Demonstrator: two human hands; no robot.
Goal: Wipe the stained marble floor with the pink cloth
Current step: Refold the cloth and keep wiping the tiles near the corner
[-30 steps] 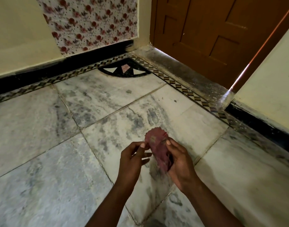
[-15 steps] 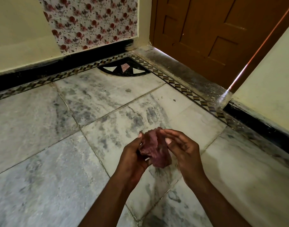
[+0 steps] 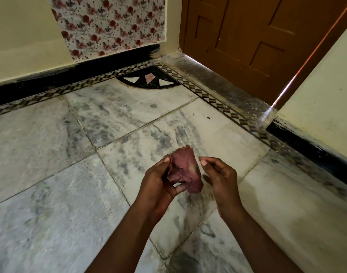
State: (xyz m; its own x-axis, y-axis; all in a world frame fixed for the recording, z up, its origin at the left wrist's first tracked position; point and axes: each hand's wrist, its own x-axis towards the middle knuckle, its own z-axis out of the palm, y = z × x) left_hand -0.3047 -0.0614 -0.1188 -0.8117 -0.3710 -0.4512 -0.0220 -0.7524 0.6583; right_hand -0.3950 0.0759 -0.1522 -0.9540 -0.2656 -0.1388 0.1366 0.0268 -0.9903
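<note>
A small crumpled pink cloth point(image 3: 185, 168) hangs above the marble floor point(image 3: 129, 119), which is white with grey veins and dark smudges. My left hand point(image 3: 156, 184) grips the cloth's left side, thumb on top and fingers curled under it. My right hand point(image 3: 221, 178) hovers just right of the cloth with loosely bent fingers, its thumb tip close to the cloth's edge; I cannot see it holding anything. The cloth's lower fold hangs free between both hands.
A brown wooden door point(image 3: 257, 36) stands at the back right behind a dusty threshold. A floral sheet point(image 3: 113, 22) covers the back wall above black skirting. A checkered border and a corner inlay point(image 3: 149, 79) edge the floor. A cream wall point(image 3: 326, 85) juts in on the right.
The cloth has passed from my right hand into my left hand. My right hand has let go and drawn slightly to the right.
</note>
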